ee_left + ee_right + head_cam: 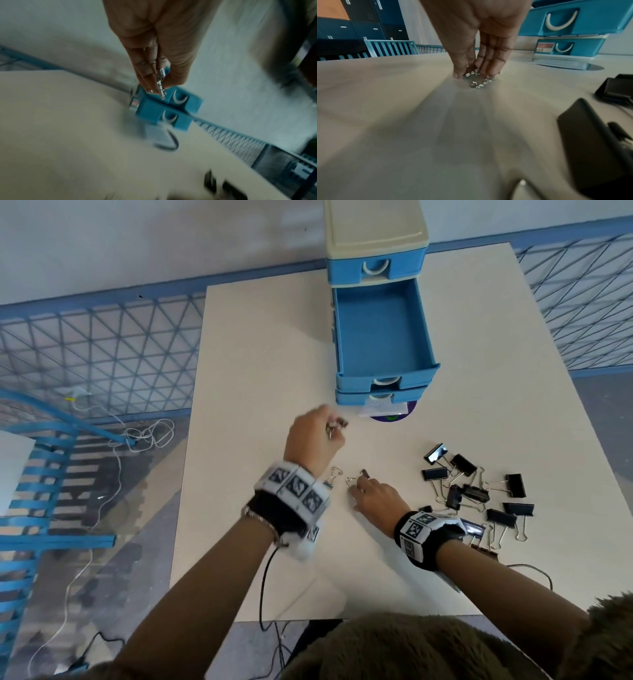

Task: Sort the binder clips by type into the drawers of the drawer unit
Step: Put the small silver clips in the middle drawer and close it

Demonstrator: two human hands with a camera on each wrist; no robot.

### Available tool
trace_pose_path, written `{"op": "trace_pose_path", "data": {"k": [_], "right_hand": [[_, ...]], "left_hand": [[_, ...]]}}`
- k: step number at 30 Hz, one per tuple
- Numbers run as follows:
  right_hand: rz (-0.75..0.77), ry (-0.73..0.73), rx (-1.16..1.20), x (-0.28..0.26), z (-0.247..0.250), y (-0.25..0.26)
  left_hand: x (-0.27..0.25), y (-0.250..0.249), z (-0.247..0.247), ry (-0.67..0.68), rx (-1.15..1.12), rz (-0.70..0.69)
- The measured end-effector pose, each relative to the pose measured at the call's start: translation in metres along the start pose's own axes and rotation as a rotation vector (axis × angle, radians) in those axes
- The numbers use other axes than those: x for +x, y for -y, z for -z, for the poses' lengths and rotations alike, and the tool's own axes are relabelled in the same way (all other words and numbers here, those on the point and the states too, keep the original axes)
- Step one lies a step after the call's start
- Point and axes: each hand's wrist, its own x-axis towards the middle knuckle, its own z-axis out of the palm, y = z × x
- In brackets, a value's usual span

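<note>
Overhead, left grip (317, 436) pinches a small clip (161, 86); only wrist view shows right grip (479, 63) pinching another (476, 79)

drawer unit (376, 251): at desk (260, 371) far edge
open drawer (383, 337): pulled toward person
clip pile (479, 494): right, before unit

A cream tabletop (260, 344) holds a blue drawer unit (376, 265) with a cream top and white handles. To the right lies a pile of black binder clips (479, 494) with silver wire arms. Both wristbands (291, 494) are black with black-and-white square marker patterns.
</note>
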Motion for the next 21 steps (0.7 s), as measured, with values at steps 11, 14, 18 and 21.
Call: {"op": "trace_pose_path", "data": {"k": [11,14,18,21], "right_hand": [[-0.023,-0.198,0.019,-0.011,-0.008,-0.004],[-0.037,-0.206,0.244,-0.012,0.000,-0.007],[-0.157,-0.321,0.469,-0.008,0.016,-0.014],[-0.245,-0.335,0.467,0.003,0.024,-0.020]], "left_hand": [[0.101,-0.051,0.022,-0.150,-0.102,-0.104],[0.069,-0.018,0.010,-0.197,-0.115,-0.114],[0.015,0.036,-0.019,-0.082,-0.050,-0.040],[-0.019,0.061,-0.045,0.264,0.144,0.075]]}}
